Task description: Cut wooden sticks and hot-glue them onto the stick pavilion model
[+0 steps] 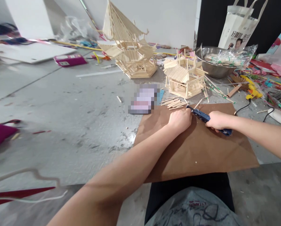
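Note:
My right hand (219, 121) is wrapped round a long dark blue hand tool (201, 115), whose narrow end points left; its exact kind is unclear. At that end my left hand (180, 120) is closed, and what it grips is hidden. Just beyond the tool, a thin wooden stick (198, 103) slants up; I cannot tell whether it touches my left hand. Both hands are over a brown paper sheet (189, 157). Cut wooden sticks (174, 103) lie in a loose pile past my left hand. Behind them stands a low six-sided stick pavilion (185, 77).
A taller stick pagoda (128, 47) stands further back. Left of the paper lies a blurred-out phone (144, 99). A steel bowl (217, 70) holds wrapped sticks. At right are a yellow glue gun (253, 89) with its cord and a white mouse (279, 116). A purple box (70, 60) lies left.

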Motion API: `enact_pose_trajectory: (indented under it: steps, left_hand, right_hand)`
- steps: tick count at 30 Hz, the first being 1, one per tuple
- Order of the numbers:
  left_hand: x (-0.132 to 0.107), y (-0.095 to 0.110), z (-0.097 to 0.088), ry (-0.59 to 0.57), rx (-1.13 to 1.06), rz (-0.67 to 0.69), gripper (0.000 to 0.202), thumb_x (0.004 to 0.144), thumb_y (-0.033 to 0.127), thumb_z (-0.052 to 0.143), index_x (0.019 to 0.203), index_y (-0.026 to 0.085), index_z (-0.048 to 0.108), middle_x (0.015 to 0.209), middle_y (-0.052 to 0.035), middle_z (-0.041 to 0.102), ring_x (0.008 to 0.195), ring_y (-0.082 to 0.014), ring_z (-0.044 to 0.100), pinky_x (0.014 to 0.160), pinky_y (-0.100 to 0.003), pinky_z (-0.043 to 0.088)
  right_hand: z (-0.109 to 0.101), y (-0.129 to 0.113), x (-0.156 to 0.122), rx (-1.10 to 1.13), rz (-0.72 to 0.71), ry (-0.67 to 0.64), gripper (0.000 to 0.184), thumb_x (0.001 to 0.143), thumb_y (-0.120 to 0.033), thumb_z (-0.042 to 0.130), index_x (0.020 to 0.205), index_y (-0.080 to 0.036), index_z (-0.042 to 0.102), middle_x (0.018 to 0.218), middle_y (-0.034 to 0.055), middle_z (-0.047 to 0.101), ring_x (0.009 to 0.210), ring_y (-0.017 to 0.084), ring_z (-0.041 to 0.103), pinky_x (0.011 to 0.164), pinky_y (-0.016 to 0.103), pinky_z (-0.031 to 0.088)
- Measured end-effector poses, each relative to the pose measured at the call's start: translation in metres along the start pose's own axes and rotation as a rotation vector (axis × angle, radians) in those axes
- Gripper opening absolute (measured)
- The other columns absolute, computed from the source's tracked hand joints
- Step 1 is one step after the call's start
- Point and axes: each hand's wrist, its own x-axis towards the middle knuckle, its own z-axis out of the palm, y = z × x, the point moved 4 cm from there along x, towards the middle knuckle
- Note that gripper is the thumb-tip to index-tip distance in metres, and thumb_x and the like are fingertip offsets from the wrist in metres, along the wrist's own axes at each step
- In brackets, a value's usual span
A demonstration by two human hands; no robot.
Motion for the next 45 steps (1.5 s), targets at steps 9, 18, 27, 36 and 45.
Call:
enact_pose_trajectory:
  steps: [9, 18, 27, 36, 45]
  left_hand:
    - [-0.001, 0.001, 0.0, -0.001, -0.008, 0.0, 0.031, 0.083, 0.031, 0.03, 0.089, 0.016, 0.056, 0.089, -0.0104, 0.065, 0.08, -0.0275, 0.062, 0.062, -0.036, 0.047]
    - [-0.001, 0.0, 0.0, -0.007, -0.015, -0.006, 0.031, 0.085, 0.032, 0.029, 0.091, 0.017, 0.056, 0.089, -0.0106, 0.065, 0.08, -0.0252, 0.062, 0.063, -0.033, 0.045]
    - [0.001, -0.005, -0.011, 0.112, -0.189, -0.087, 0.035, 0.088, 0.033, 0.023, 0.098, 0.019, 0.054, 0.085, -0.0099, 0.066, 0.079, -0.0239, 0.063, 0.063, -0.029, 0.042]
    - [0.002, -0.011, -0.013, 0.201, -0.218, -0.106, 0.036, 0.089, 0.035, 0.023, 0.104, 0.019, 0.052, 0.081, -0.0079, 0.066, 0.075, -0.02, 0.062, 0.064, -0.027, 0.04]
    - [0.0, -0.013, -0.017, 0.258, -0.3, -0.098, 0.035, 0.089, 0.035, 0.024, 0.099, 0.019, 0.054, 0.082, -0.0062, 0.065, 0.076, -0.0177, 0.059, 0.064, -0.026, 0.04]
  right_hand:
    - [-0.001, -0.002, -0.001, -0.012, 0.012, 0.011, 0.024, 0.066, -0.022, 0.047, 0.066, -0.006, 0.065, 0.061, 0.015, 0.066, 0.048, 0.018, 0.06, 0.048, 0.025, 0.043]
    - [0.004, 0.005, 0.0, 0.112, -0.04, 0.01, 0.016, 0.061, -0.022, 0.046, 0.055, -0.012, 0.057, 0.054, 0.0104, 0.062, 0.045, 0.015, 0.056, 0.046, 0.024, 0.042]
    - [0.001, 0.0, -0.009, 0.315, -0.162, 0.101, 0.004, 0.059, -0.019, 0.044, 0.062, -0.017, 0.045, 0.056, 0.0007, 0.053, 0.049, 0.01, 0.049, 0.045, 0.02, 0.035]
    - [-0.01, -0.007, -0.013, 0.273, -0.215, 0.211, 0.01, 0.055, -0.018, 0.046, 0.065, -0.018, 0.044, 0.057, -0.0017, 0.047, 0.052, 0.01, 0.042, 0.047, 0.022, 0.03]
    - [-0.019, -0.015, -0.025, 0.041, -0.195, 0.343, 0.019, 0.062, -0.02, 0.043, 0.078, -0.017, 0.052, 0.076, 0.0082, 0.06, 0.065, 0.017, 0.053, 0.054, 0.025, 0.032]
